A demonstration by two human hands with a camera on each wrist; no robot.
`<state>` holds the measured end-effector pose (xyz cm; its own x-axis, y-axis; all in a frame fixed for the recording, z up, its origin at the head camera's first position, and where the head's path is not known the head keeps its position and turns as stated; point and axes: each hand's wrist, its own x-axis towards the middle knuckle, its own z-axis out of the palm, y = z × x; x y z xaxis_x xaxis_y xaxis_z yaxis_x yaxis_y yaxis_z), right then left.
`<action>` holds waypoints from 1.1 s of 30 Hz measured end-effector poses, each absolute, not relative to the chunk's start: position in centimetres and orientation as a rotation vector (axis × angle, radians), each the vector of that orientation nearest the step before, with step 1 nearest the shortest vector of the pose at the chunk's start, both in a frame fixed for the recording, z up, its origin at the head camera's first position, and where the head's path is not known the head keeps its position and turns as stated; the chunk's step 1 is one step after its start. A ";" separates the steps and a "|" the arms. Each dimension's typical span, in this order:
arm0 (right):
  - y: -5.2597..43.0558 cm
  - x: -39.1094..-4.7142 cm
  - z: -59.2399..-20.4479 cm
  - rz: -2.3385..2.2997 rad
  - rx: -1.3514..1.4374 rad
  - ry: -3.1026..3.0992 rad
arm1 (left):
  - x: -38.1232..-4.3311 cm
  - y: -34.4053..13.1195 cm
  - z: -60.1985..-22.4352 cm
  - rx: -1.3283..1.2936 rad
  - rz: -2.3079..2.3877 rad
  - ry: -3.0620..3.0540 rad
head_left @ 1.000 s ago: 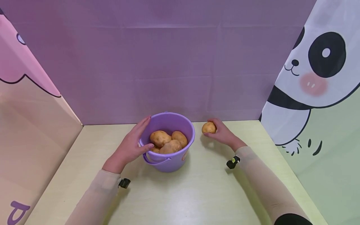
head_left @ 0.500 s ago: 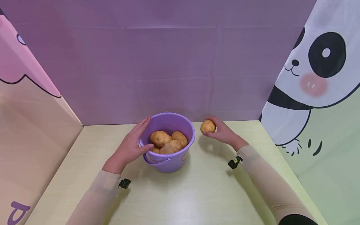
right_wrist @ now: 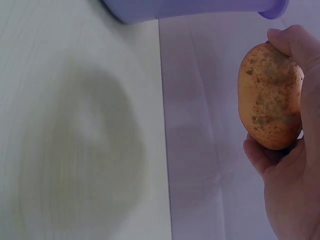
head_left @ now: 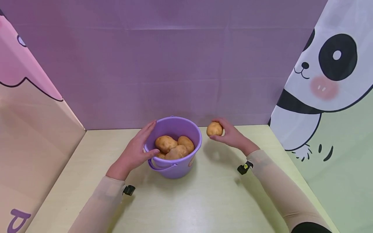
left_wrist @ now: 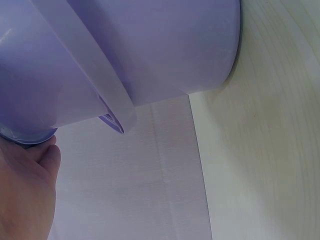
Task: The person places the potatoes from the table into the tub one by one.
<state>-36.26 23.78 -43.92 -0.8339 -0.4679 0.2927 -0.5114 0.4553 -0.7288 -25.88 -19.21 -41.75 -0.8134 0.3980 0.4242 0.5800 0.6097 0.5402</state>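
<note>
A purple bucket with a lowered handle stands upright on the pale table. Several brown potatoes lie inside it. My left hand holds the bucket by the left side of its rim, thumb over the front edge and fingers along the far left. In the left wrist view that hand is at the rim, its fingers partly hidden. Right of the bucket, my right hand grips one potato between thumb and fingers. The right wrist view shows this potato raised above the table, with dark specks on its skin.
The pale tabletop ends at a purple backdrop close behind the bucket. A panda-printed panel borders the right side, and a pink and beige panel borders the left.
My right hand has lifted the potato a little and moved it slightly left, towards the bucket. The left hand and the bucket have stayed in place.
</note>
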 end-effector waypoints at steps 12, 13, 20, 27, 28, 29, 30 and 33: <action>23.4 -35.4 -42.2 1.322 0.913 -2.629 | -25.8 -19.1 -41.7 -0.801 -1.007 -2.579; 23.3 -35.3 -42.0 1.318 0.909 -2.628 | -25.8 -19.1 -41.7 -0.801 -1.009 -2.580; 23.2 -34.7 -40.5 1.396 0.912 -2.591 | -25.9 -19.1 -41.6 -0.797 -1.019 -2.584; 22.6 -34.6 -39.4 1.420 0.970 -2.545 | -25.9 -19.0 -41.5 -0.796 -1.020 -2.582; 22.4 -34.6 -39.3 1.413 0.983 -2.540 | -25.9 -19.0 -41.5 -0.794 -1.020 -2.585; 22.3 -34.5 -39.2 1.408 0.995 -2.535 | -25.9 -19.0 -41.5 -0.792 -1.019 -2.588; 22.2 -34.5 -39.0 1.406 1.010 -2.528 | -25.8 -19.0 -41.5 -0.789 -1.020 -2.591; 21.8 -34.3 -38.6 1.392 1.044 -2.517 | -25.8 -19.0 -41.6 -0.783 -1.019 -2.597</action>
<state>-34.29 21.76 -38.60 -0.7641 -0.5234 0.3771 -0.5976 0.3540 -0.7194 -25.82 -18.97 -41.57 -0.8263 0.3921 0.4043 0.5624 0.6125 0.5554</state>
